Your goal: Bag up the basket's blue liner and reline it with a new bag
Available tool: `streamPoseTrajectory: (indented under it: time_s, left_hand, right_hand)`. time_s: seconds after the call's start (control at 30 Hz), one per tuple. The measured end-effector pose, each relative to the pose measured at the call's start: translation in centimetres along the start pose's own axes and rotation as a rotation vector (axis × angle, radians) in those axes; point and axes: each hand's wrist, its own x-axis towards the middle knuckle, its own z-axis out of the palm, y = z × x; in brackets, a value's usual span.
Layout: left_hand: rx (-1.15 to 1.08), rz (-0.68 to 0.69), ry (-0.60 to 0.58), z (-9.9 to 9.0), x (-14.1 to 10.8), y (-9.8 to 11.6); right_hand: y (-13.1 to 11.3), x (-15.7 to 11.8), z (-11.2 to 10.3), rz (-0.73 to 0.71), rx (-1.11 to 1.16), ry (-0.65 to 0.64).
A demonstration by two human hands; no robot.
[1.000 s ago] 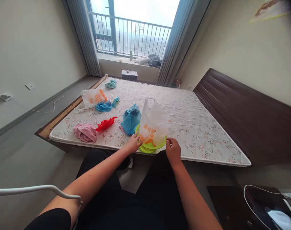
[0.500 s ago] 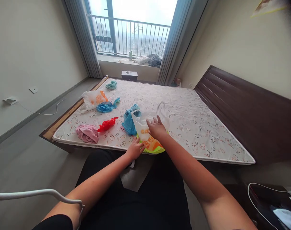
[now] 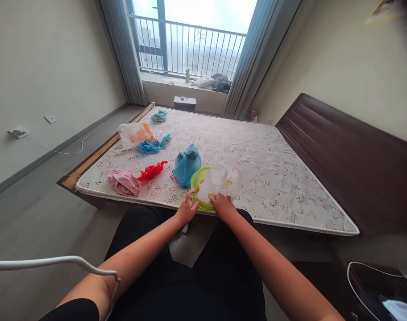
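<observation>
At the near mattress edge stands a yellow-green mesh basket [image 3: 196,177], tipped slightly towards me. A white plastic bag [image 3: 214,179] with orange print lies in and over it, spreading past its right side. My left hand [image 3: 186,209] is closed on the basket's near-left rim. My right hand [image 3: 222,207] is at the near side of the bag, its fingers pinching the plastic against the basket. Just behind the basket sits a blue plastic bag [image 3: 186,168] with something dark inside.
To the left lie a red plastic bag [image 3: 152,171], a pink cloth [image 3: 123,182], another blue bag [image 3: 149,146], a white-and-orange bag [image 3: 133,135] and a teal bundle [image 3: 159,116], all on the mattress [image 3: 273,178]. A dark headboard [image 3: 350,147] borders it at right.
My right hand has come down towards me from above the bag. The white bag has sunk and folded over, so more of the basket shows. My left hand stays at the rim.
</observation>
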Motion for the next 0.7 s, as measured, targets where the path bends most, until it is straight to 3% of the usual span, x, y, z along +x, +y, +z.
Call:
streamPoseTrajectory:
  time_s: [0.1,0.2,0.27,0.33,0.4,0.47,0.53,0.6,0.7]
  left_hand:
    - [0.147,0.114,0.033,-0.4,-0.3,1.6]
    - [0.305,0.352,0.03,-1.1,-0.4,4.5]
    - [0.319,0.55,-0.107,-1.4,0.4,6.8]
    - [0.32,0.675,-0.317,-1.5,1.9,8.8]
    - [0.398,0.643,-0.425,-1.5,4.1,10.0]
    - [0.546,0.499,-0.426,-1.8,6.3,10.2]
    - [0.696,0.327,-0.426,-2.6,8.1,9.5]
    - [0.798,0.189,-0.502,-3.7,9.4,8.4]
    - [0.863,0.095,-0.63,-5.5,10.1,7.3]
  right_hand:
    - [0.5,-0.3,0.1,0.06,0.063,-0.014]
    - [0.5,-0.7,-0.6,0.05,0.096,0.047]
    - [0.4,-0.9,-0.9,0.002,0.099,0.052]
    - [0.3,-0.9,-0.9,-0.055,0.071,0.041]
    - [0.6,-0.8,-0.7,-0.063,0.015,0.041]
    - [1.3,-0.7,-0.7,0.006,-0.039,0.055]
    - [2.3,-0.9,-0.8,0.133,-0.069,0.067]
    - [3.4,-1.2,-0.9,0.233,-0.084,0.07]
    - [4.8,-2.1,-0.9,0.259,-0.098,0.096]
